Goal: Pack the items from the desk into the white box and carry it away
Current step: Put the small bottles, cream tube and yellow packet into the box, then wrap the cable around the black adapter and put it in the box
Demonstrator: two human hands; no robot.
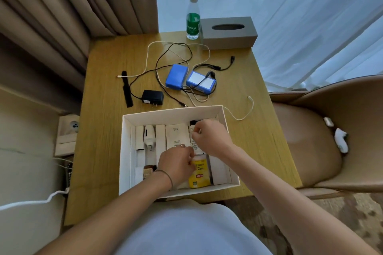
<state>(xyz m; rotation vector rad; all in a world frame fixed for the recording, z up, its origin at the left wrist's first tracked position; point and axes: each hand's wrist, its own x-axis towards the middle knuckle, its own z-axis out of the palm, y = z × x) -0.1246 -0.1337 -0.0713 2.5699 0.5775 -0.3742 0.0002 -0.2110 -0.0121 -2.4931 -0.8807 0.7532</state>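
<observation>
We look down over a pale wooden surface (244, 80) where an open white cardboard box (178, 113) sits at the near edge, both of a person's hands inside it. The left hand (176, 161), a thin band at its wrist, curls its fingers around the top of a yellow tea packet (199, 174) lying in the box; that grip is closed on the packet. The right hand (209, 136) hovers just beyond, fingers curled as if pinching something small, though we cannot tell whether its grip holds anything. Alongside the packet we see white sachets and slim white cartons (160, 138) laid in rows, and a small white plug adapter (149, 136).

Beyond the box, still on the surface, lie two blue rectangular battery packs (177, 75) side by side, one with a white label, tangled with black cables (163, 62) and a white cable (148, 56). A black power adapter (153, 97) rests near the box's far wall, with a black strap (126, 89) to its left. At the far edge, a clear plastic bottle with a green label (193, 20) stands just beside a grey tissue box (228, 33). A tan upholstered chair (310, 141) is to the right.
</observation>
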